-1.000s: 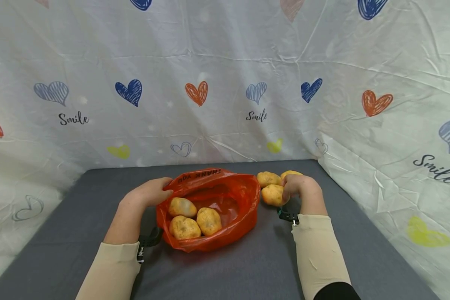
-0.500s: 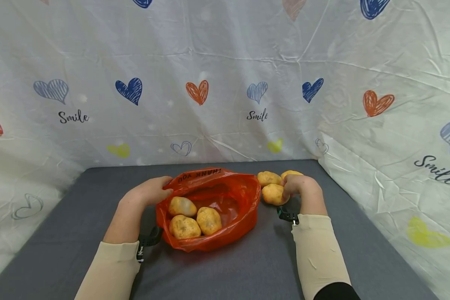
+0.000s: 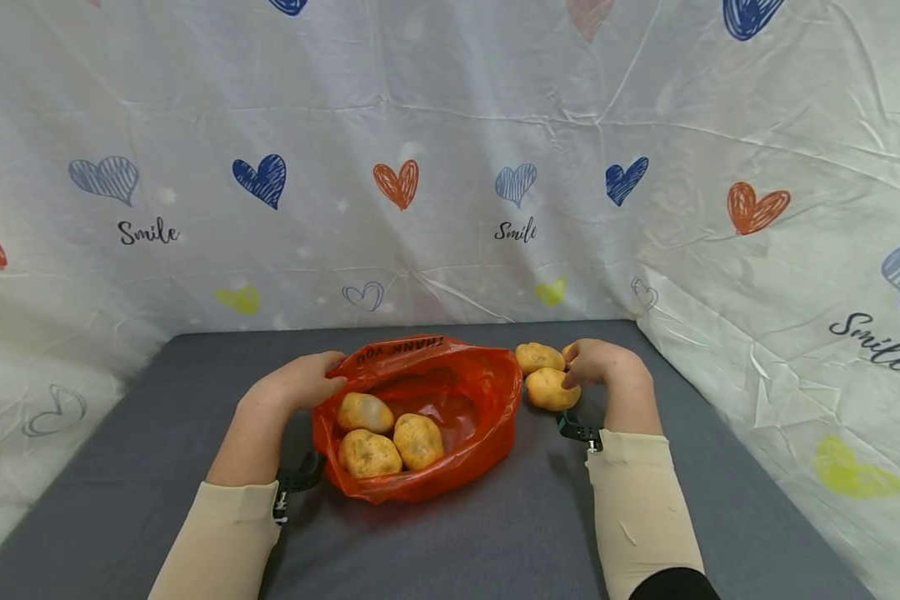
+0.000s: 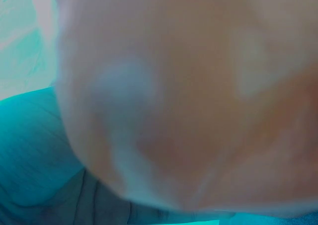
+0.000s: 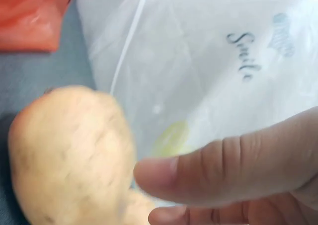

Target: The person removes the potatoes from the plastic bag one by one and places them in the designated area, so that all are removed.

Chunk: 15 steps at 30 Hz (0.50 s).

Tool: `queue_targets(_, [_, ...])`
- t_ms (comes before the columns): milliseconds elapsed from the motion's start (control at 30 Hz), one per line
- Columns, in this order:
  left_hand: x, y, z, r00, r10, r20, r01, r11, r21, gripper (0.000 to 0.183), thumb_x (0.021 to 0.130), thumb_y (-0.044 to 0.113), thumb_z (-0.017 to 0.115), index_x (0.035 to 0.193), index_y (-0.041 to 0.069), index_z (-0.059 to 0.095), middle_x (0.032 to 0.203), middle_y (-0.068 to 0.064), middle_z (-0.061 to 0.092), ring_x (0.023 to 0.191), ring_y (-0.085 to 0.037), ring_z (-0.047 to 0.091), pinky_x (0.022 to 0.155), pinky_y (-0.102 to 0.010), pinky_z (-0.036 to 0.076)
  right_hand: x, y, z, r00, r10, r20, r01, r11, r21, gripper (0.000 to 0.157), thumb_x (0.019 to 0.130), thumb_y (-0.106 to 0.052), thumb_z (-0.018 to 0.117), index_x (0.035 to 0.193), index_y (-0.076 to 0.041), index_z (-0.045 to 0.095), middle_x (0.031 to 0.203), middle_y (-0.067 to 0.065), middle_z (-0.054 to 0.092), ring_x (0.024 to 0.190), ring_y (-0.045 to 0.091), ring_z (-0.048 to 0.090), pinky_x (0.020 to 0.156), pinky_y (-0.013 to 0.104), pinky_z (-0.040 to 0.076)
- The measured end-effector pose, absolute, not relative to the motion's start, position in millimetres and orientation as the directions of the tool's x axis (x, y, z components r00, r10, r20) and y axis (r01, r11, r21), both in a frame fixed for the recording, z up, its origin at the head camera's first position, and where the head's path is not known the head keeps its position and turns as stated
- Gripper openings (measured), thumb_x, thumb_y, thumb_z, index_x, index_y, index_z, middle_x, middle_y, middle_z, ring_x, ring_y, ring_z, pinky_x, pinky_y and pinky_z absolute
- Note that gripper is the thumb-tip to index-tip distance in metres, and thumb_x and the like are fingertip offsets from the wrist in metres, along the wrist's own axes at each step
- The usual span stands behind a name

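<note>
Head view shows me a dark grey tabletop (image 3: pixel 450 550) running back to a creased white sheet (image 3: pixel 450 133), which climbs behind it and folds round at both sides. Scribbled hearts (image 3: pixel 397 184) in blue, orange and yellow dot the fabric, with black "Smile" lettering (image 3: pixel 516 230) repeated between them. On the table's middle stretch sits a red plastic bag (image 3: pixel 495 425), its mouth spread, "THANK YOU" printed at the far rim, three potatoes (image 3: pixel 418 442) lying together at its left side. I see the left hand (image 3: pixel 292 387) pinching the bag's left rim; the left wrist view is too blurred to add to that. Just beyond the bag's right edge, the front potato (image 3: pixel 552 389) and the rear potato (image 3: pixel 537 357) lie on the table, with a third potato (image 3: pixel 567 350) mostly hidden behind the right hand (image 3: pixel 607 367). In my right wrist view that hand's thumb is straight at a potato's edge, fingers loosely extended, gripping nothing that I can see. Cream sleeves (image 3: pixel 641 508) cover both forearms, and a black device (image 3: pixel 300 477) hangs below the left wrist.
</note>
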<state>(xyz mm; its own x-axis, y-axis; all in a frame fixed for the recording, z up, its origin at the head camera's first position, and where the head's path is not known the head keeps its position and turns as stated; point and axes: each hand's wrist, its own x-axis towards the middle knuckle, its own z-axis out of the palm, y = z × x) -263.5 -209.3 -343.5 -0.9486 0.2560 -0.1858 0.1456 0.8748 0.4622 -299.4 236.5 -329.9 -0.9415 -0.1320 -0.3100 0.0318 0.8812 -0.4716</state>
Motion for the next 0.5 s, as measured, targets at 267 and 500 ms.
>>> queue_targets(267, [-266,-209,-344,-0.949,0.25,-0.191,0.139,0.879,0.456,0.06,0.107,0.027,0.055,0.156,-0.002,0.036,0.153,-0.028,0.043,0.139,-0.048,0.042,0.109,-0.065,0.038,-286,219,-308,-0.964,-0.198,-0.178,-0.094,0.879,-0.468,0.05,0.093,-0.026,0.072,0.133,0.0,0.058,0.132,0.022,0.059,0.114,0.035,0.057,0.097,0.052,0.047])
queue_targets(500, [-265,-210,-344,-0.948,0.257,-0.188,0.148,0.878,0.454,0.059,0.106,0.026,0.056,0.155,-0.003,0.038,0.151,-0.028,0.045,0.137,-0.048,0.044,0.107,-0.064,0.04,-269,199,-294,-0.943,-0.325,-0.076,-0.248,0.834,-0.492,0.041,0.095,-0.026,0.071,0.127,-0.003,0.061,0.124,0.02,0.063,0.111,0.035,0.059,0.095,0.051,0.049])
